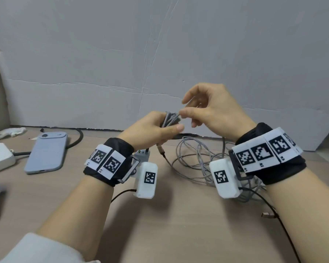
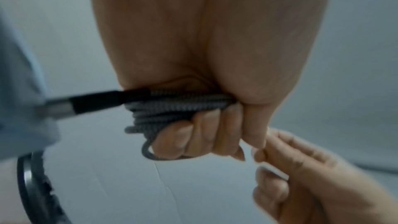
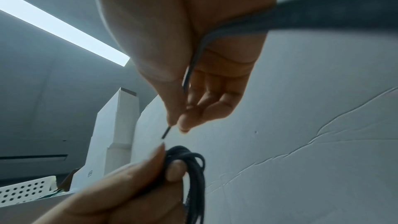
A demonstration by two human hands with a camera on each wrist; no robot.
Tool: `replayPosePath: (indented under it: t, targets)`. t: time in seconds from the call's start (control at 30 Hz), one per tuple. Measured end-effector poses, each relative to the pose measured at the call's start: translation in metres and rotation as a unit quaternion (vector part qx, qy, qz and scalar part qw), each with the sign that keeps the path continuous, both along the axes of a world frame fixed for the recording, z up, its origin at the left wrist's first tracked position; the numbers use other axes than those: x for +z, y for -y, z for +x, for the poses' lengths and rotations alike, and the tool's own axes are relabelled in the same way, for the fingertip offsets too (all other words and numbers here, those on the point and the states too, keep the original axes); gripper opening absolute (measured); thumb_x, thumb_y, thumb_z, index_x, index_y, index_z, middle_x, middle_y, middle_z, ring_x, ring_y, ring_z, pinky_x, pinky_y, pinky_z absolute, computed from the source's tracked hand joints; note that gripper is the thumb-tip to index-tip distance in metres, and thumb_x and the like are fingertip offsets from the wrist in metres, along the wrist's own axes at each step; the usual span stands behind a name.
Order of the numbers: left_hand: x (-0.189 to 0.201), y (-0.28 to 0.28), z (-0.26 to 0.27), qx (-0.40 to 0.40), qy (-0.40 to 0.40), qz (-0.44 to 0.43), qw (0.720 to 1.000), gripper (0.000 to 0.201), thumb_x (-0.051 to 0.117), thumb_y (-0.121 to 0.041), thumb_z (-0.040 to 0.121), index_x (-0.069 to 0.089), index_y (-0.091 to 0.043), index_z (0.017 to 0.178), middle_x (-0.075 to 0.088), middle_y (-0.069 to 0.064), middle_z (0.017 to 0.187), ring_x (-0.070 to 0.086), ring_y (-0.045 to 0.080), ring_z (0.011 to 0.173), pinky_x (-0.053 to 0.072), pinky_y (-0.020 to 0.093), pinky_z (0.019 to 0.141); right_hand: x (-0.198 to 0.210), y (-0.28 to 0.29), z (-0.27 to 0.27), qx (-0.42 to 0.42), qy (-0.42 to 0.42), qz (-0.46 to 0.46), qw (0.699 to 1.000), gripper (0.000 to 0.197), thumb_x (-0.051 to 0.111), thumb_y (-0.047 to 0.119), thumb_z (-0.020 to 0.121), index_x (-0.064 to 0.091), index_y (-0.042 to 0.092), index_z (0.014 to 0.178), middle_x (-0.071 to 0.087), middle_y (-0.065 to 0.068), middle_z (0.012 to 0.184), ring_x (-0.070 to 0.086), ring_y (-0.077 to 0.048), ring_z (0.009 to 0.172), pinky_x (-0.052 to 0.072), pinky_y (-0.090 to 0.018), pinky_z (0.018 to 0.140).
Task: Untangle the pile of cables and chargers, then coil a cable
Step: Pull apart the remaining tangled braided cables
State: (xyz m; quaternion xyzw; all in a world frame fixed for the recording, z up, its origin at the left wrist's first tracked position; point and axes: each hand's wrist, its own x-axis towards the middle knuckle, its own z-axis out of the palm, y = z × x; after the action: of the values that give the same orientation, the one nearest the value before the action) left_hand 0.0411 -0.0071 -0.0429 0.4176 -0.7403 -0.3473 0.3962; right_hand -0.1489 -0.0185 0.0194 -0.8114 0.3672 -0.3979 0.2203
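The left hand (image 1: 150,130) grips the coiled braided cable (image 1: 170,119) above the table (image 1: 179,224) while the right hand (image 1: 213,111) pinches its free strand, so a loose grip could let the loops spring apart.

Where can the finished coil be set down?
Bare table lies between the forearms, and between the phone and the left hand. Crowded: loose cables under the right hand, which pinches the coil's strand.
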Motion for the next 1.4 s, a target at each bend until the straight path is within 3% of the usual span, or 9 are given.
replayPosePath:
  t: [0.17, 0.33, 0.5, 0.63, 0.73, 0.93, 1.17, 1.27, 1.4]
  targets:
    - [0.006, 0.000, 0.007, -0.014, -0.222, 0.047, 0.974, 0.033, 0.052, -0.038, 0.101, 0.057, -0.012, 0.081, 0.024, -0.005, 0.058, 0.022, 0.012, 0.049, 0.026, 0.022, 0.047, -0.004, 0.015, -0.009, -0.026, 0.075, 0.003, 0.997, 0.013, 0.070, 0.013, 0.094, 0.067, 0.001, 0.090, 0.069, -0.006, 0.067, 0.060, -0.021, 0.051, 0.051, -0.036, 0.056]
    - [0.014, 0.000, 0.012, 0.046, -0.328, 0.060, 0.942, 0.043, 0.045, -0.045, 0.104, 0.052, -0.015, 0.075, 0.021, -0.007, 0.052, 0.016, 0.012, 0.044, 0.017, 0.022, 0.045, -0.012, 0.016, -0.012, 0.017, 0.123, 0.028, 0.992, 0.013, 0.072, 0.019, 0.093, 0.069, 0.006, 0.092, 0.065, -0.008, 0.061, 0.055, -0.027, 0.050, 0.050, -0.034, 0.051]
    - [0.013, 0.008, 0.023, 0.131, -0.405, 0.071, 0.902, 0.046, 0.043, -0.048, 0.105, 0.048, -0.018, 0.070, 0.020, -0.007, 0.051, 0.014, 0.011, 0.043, 0.019, 0.020, 0.041, -0.019, 0.022, -0.010, -0.009, 0.138, 0.026, 0.990, 0.019, 0.064, 0.020, 0.099, 0.072, 0.002, 0.097, 0.055, 0.001, 0.053, 0.045, -0.016, 0.044, 0.039, -0.025, 0.047]
    - [0.016, 0.005, 0.021, 0.007, -0.436, 0.129, 0.891, 0.045, 0.037, -0.046, 0.104, 0.048, -0.018, 0.071, 0.020, -0.009, 0.045, 0.013, 0.008, 0.038, 0.012, 0.022, 0.040, -0.033, 0.035, 0.003, -0.115, 0.089, -0.025, 0.989, 0.018, 0.064, 0.026, 0.097, 0.074, 0.013, 0.090, 0.054, 0.009, 0.057, 0.046, -0.007, 0.051, 0.038, -0.022, 0.056]
    - [0.022, 0.001, 0.019, -0.106, -0.482, 0.148, 0.857, 0.042, 0.036, -0.044, 0.101, 0.051, -0.017, 0.072, 0.015, -0.009, 0.045, 0.010, 0.008, 0.039, 0.013, 0.021, 0.038, -0.046, 0.037, 0.016, -0.135, -0.046, -0.016, 0.990, 0.021, 0.059, 0.027, 0.100, 0.075, 0.016, 0.093, 0.055, 0.009, 0.063, 0.045, 0.000, 0.052, 0.033, -0.015, 0.052]
    - [0.019, 0.001, 0.008, -0.167, -0.473, 0.145, 0.853, 0.045, 0.031, -0.045, 0.105, 0.053, -0.015, 0.079, 0.018, -0.009, 0.046, 0.012, 0.008, 0.039, 0.016, 0.020, 0.038, -0.069, 0.025, 0.046, -0.050, -0.213, 0.031, 0.975, 0.018, 0.053, 0.025, 0.100, 0.071, 0.025, 0.096, 0.065, 0.001, 0.082, 0.060, -0.026, 0.082, 0.046, -0.032, 0.074]
    - [0.009, 0.012, 0.000, 0.086, -0.419, 0.009, 0.904, 0.031, 0.046, -0.040, 0.106, 0.053, -0.011, 0.100, 0.036, -0.004, 0.063, 0.033, 0.014, 0.055, 0.032, 0.024, 0.055, -0.061, 0.001, 0.050, 0.034, -0.301, -0.015, 0.953, 0.029, 0.047, 0.018, 0.099, 0.060, 0.022, 0.124, 0.065, -0.009, 0.088, 0.060, -0.031, 0.087, 0.051, -0.040, 0.078]
    - [0.002, 0.014, 0.002, 0.142, -0.343, -0.034, 0.928, 0.033, 0.046, -0.041, 0.106, 0.054, -0.009, 0.108, 0.047, -0.006, 0.065, 0.044, 0.015, 0.059, 0.040, 0.023, 0.058, -0.054, -0.003, 0.048, 0.045, -0.315, 0.001, 0.948, 0.034, 0.050, 0.015, 0.096, 0.056, 0.021, 0.129, 0.061, -0.001, 0.080, 0.060, -0.023, 0.080, 0.049, -0.036, 0.073]
    - [-0.002, 0.010, 0.012, 0.168, -0.193, -0.017, 0.966, 0.073, 0.038, -0.069, 0.096, 0.053, -0.001, 0.120, 0.056, -0.005, 0.079, 0.050, 0.015, 0.070, 0.043, 0.025, 0.069, -0.043, -0.005, 0.040, 0.041, -0.300, -0.004, 0.953, 0.039, 0.053, 0.011, 0.095, 0.062, 0.019, 0.132, 0.061, 0.004, 0.077, 0.051, -0.004, 0.069, 0.036, -0.020, 0.064]
